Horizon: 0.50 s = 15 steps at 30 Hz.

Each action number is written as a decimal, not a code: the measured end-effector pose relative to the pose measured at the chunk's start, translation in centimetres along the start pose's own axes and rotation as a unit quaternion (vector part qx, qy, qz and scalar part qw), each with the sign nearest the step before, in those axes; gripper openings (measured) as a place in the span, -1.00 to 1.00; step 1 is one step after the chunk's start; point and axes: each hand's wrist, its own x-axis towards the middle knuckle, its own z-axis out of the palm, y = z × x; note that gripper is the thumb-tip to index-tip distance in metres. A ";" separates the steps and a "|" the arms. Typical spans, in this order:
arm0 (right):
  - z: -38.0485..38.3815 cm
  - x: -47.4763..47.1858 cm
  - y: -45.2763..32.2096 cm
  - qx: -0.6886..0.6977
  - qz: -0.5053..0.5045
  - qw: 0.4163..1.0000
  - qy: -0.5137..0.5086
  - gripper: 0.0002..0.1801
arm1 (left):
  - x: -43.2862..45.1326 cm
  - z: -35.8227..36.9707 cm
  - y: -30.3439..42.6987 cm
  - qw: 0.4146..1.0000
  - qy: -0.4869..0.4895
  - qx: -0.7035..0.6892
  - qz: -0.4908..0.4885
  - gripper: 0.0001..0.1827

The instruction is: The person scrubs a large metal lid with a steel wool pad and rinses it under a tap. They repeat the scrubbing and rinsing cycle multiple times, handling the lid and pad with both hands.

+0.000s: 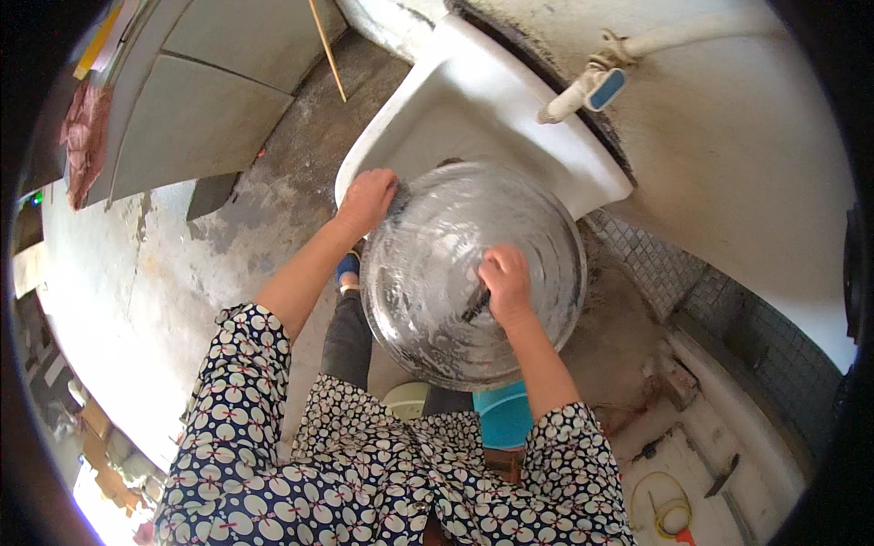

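Observation:
A large, round, shiny metal lid (437,273) with a wet-looking surface is tilted over the near part of a white ceramic sink (382,130). My right hand (506,281) is closed on the dark handle (476,304) near the lid's middle. At the lid's upper left rim, my left hand (369,199) presses a dark grey scouring pad (399,200), which shows beside the fingertips. A tap (570,99) with a blue-faced handle juts from the wall above the sink; whether water runs from it cannot be told.
Below the lid, a blue plastic bucket (504,413) and a pale green container (407,399) stand near my legs. A thin wooden stick (329,53) leans at the upper left. A pink cloth (86,143) hangs at the far left. A coiled yellow hose (672,516) lies at the lower right.

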 end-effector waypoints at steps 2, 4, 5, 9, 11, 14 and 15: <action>-2.2 -1.1 -0.1 -0.038 0.028 0.999 -0.014 -0.80 | 1.8 -2.4 3.4 0.985 0.095 -0.138 -0.031 -0.78; -4.9 -2.1 -0.1 -0.093 0.021 0.995 -0.006 -0.79 | 3.3 -5.7 8.4 0.957 0.170 -0.235 -0.003 -0.76; -5.9 -2.3 -0.1 -0.106 0.009 0.994 0.004 -0.80 | 4.0 -7.4 10.8 0.932 0.236 -0.264 0.082 -0.74; -8.8 -3.0 0.5 -0.144 0.038 0.988 0.030 -0.82 | 7.2 -12.9 19.0 0.913 0.302 -0.214 0.173 -0.72; -9.8 -3.6 0.7 -0.174 0.058 0.982 0.054 -0.82 | 7.9 -14.3 21.2 0.942 0.246 -0.166 0.157 -0.77; -10.9 -4.6 1.0 -0.180 0.110 0.976 0.051 -0.84 | 7.7 -15.1 22.7 0.966 0.213 -0.085 0.121 -0.73; -11.2 -5.0 1.0 -0.186 0.107 0.976 0.044 -0.85 | 7.5 -15.1 23.1 0.969 0.208 -0.085 0.102 -0.72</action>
